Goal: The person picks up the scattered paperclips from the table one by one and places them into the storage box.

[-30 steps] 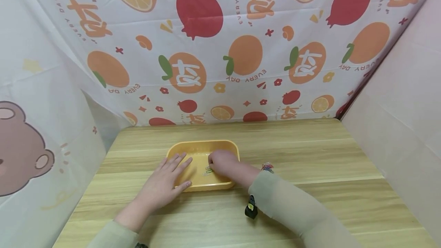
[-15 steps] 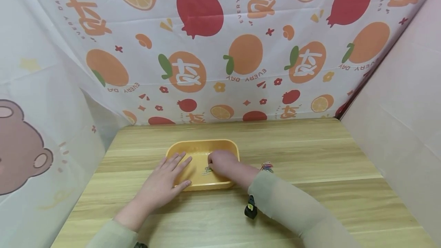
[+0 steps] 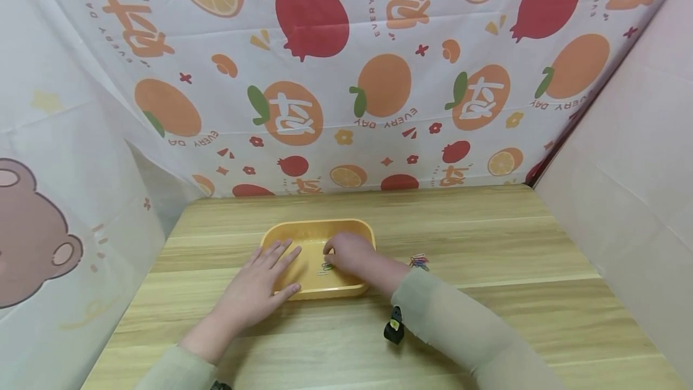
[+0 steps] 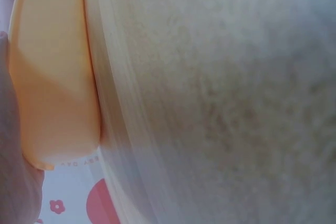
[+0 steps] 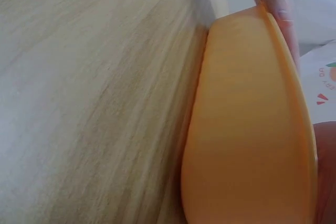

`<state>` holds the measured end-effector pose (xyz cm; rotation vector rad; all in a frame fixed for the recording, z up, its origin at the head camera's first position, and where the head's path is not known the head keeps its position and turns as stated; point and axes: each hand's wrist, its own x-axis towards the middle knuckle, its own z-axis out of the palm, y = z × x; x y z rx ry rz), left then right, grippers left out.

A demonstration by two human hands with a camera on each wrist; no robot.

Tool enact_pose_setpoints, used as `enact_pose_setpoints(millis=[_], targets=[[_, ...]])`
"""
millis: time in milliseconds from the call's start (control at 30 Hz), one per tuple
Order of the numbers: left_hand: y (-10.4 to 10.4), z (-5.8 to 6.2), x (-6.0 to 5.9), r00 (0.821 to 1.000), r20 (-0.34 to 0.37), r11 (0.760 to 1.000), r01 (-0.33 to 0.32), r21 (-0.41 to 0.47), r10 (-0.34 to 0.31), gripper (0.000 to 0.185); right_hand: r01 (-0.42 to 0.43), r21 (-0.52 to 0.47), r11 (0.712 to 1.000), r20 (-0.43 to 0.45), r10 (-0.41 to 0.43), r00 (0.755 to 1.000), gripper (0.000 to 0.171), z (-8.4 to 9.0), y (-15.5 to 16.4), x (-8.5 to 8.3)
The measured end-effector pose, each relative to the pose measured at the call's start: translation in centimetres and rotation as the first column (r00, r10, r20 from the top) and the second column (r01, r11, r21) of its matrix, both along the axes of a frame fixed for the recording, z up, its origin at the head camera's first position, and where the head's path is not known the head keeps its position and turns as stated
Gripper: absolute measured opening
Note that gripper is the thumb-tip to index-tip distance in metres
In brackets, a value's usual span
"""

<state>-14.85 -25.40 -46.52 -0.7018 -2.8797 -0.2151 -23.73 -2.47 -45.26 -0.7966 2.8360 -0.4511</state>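
A yellow plastic tray (image 3: pixel 325 295) sits on the wooden table. Spread over its left end, my left hand (image 3: pixel 253 289) rests on the rim with straight fingers, the thumb along the front edge. My right hand (image 3: pixel 351 253) reaches in over the right side, fingers bent down close to several small paper clips (image 3: pixel 324 269) on the tray floor. I cannot tell whether a clip is between its fingertips. Both wrist views show mainly the tray's outer wall (image 5: pixel 241 119), which hides the clips there.
A small pile of coloured paper clips (image 3: pixel 419 262) lies on the table (image 3: pixel 487 239) right of the tray, beside the right forearm. A fruit-print cloth (image 3: pixel 368 155) hangs behind the table's far edge; pale cloth walls (image 3: pixel 622 197) stand at both sides.
The right hand's fingertips have lifted and parted slightly above the clips in the tray. The left hand and the tray stay in place.
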Motion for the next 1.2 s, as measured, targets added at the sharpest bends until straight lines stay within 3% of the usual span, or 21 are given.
enact_pose_setpoints(millis=[367, 867, 1200], targets=[[0.0, 0.2, 0.1, 1.000, 0.003, 1.000, 0.001, 0.009, -0.001, 0.074, -0.022, -0.151, 0.988, -0.028, 0.018, 0.999, 0.021, 1.2, 1.1, -0.4], [0.0, 0.1, 0.1, 1.000, -0.002, 1.000, -0.001, 0.024, 0.001, 0.074, 0.119, -0.321, 0.939, 0.040, -0.112, 0.993, 0.028, 3.2, 4.5, 0.7], [0.1, -0.1, 0.0, 1.000, -0.015, 1.000, 0.003, 0.022, -0.003, 0.075, 0.194, -0.398, 0.897, 0.076, -0.178, 0.981, 0.029, 2.4, 8.1, 0.7]])
